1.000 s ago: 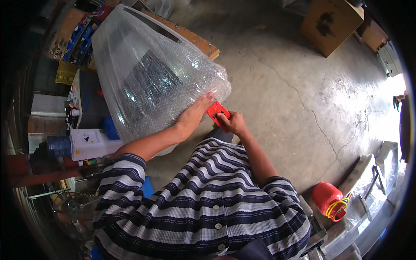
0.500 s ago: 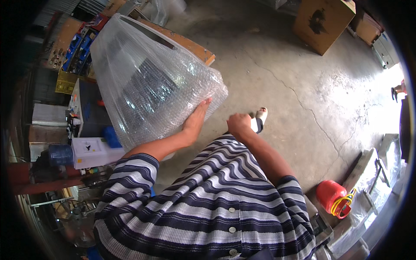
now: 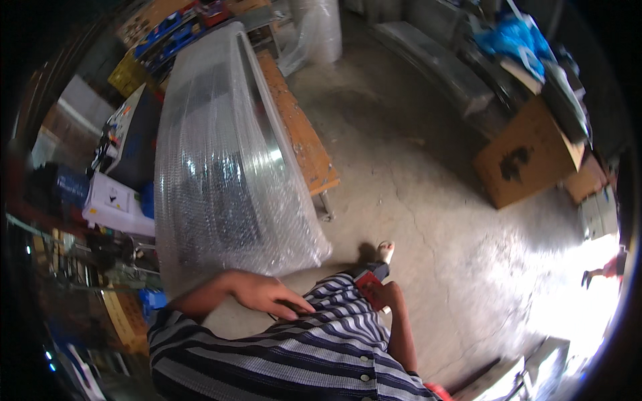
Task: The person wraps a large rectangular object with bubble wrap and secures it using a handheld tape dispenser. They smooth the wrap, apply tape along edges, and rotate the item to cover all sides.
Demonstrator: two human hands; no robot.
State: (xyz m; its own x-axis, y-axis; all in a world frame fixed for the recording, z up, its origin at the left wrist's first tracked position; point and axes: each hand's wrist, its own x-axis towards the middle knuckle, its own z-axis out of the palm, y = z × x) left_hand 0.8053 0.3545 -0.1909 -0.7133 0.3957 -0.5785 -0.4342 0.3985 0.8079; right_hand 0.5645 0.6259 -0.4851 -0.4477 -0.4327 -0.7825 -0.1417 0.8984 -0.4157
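Observation:
A long panel-like item wrapped in bubble wrap (image 3: 221, 160) lies on a wooden workbench (image 3: 301, 140) ahead and to my left. Just in front of its near end is my left hand (image 3: 264, 294), off the wrap, with fingers stretched out over my striped shirt and nothing visible in them. My right hand (image 3: 386, 295), low at my right side, is closed on a small flat red object (image 3: 368, 285). Its exact kind cannot be made out, as the fingers partly cover it.
A cardboard box (image 3: 531, 157) stands on the concrete floor at right, with a blue plastic bag (image 3: 518, 43) beyond it. A roll of bubble wrap (image 3: 321, 30) stands past the bench. On the left are a white box (image 3: 114, 204) and blue parts bins (image 3: 167, 33).
My left hand has left the bubble wrap and drawn back toward my body. My right hand has moved lower in the view; the red object now shows in it. The view has turned right.

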